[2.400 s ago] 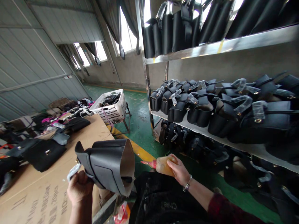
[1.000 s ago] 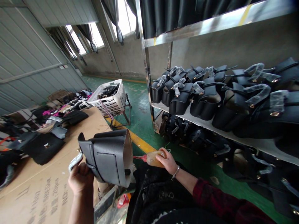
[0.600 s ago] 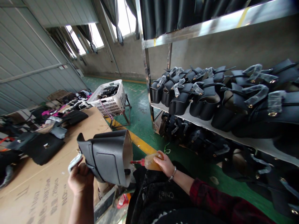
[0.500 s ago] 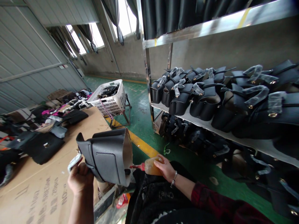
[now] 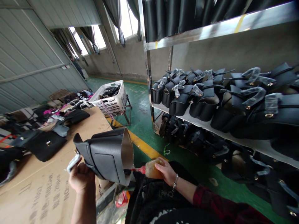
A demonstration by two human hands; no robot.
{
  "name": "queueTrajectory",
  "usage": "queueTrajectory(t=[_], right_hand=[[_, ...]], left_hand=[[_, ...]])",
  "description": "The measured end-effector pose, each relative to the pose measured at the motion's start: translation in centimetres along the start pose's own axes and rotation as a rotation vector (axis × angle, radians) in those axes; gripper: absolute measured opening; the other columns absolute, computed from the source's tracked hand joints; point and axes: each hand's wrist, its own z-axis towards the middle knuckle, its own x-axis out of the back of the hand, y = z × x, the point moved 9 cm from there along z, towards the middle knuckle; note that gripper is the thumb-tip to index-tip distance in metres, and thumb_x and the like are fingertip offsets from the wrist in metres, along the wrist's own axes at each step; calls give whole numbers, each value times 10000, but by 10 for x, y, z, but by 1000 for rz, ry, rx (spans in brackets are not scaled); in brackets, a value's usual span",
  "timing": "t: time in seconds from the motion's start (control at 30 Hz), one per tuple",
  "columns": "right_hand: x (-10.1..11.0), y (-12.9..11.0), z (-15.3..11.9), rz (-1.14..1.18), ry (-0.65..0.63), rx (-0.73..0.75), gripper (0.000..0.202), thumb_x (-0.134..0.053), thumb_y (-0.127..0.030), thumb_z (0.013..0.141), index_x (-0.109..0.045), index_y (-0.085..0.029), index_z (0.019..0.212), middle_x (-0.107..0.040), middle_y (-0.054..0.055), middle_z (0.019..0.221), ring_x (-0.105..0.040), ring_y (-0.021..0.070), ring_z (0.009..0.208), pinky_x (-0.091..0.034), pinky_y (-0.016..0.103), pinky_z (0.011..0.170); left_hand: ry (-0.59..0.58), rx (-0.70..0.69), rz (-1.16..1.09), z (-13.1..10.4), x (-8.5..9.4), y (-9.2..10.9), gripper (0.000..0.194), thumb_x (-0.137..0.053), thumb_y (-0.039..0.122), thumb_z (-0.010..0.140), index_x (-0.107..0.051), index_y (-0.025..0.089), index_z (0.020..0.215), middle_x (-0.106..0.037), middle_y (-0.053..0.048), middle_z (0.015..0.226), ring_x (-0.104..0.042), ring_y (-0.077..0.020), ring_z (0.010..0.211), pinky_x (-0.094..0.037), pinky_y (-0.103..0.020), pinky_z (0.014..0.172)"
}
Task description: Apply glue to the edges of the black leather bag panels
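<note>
"Chile" on black garment (image 5: 154,194); "20pcs" on cardboard (image 5: 51,165)

Smooth leather-like bag (image 5: 105,160), translucent plastic bottle (image 5: 151,169), matt cardboard (image 5: 86,127)

Of the two hands, the left hand (image 5: 82,178) is at the left end of a bag (image 5: 105,157), over the worktop's (image 5: 93,119) right edge. The right hand (image 5: 166,171) holds a bottle (image 5: 151,169) right of the bag's mouth. Pieces (image 5: 48,144) lie left on the worktop. Beyond it, a basket (image 5: 115,106) sits on a stand (image 5: 128,115); farther right, more bags (image 5: 181,102) fill a rack (image 5: 148,84).
</note>
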Motion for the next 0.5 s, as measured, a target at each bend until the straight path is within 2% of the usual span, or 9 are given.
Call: queueTrajectory(t=[0.13, 0.3, 0.5], right_hand=[[-2, -6, 2, -5, 8, 42, 494, -927, -499, 534, -593, -202, 745, -636, -16, 681, -594, 175, 633, -476, 310, 638], [-8, -9, 6, -20, -6, 67, 496, -925, -499, 532, -587, -202, 742, -635, -19, 687, -600, 177, 640, -476, 316, 653], [-19, -8, -7, 36, -77, 12, 476, -939, -460, 543, -602, -196, 753, -655, -18, 691, -612, 169, 647, -480, 308, 657]], left_hand=[[-11, -51, 3, -1, 5, 6, 197, -657, 291, 585, -584, 187, 736, -205, 118, 410, -96, -82, 402, -101, -260, 403], [-6, -93, -9, 1, 13, 11, 222, -643, 340, 580, -465, 224, 644, -196, 110, 408, -90, -82, 404, -69, -293, 419], [31, -103, 0, 1, 20, 10, 181, -615, 317, 599, -507, 220, 707, -192, 117, 402, -124, -84, 384, -123, -273, 429]])
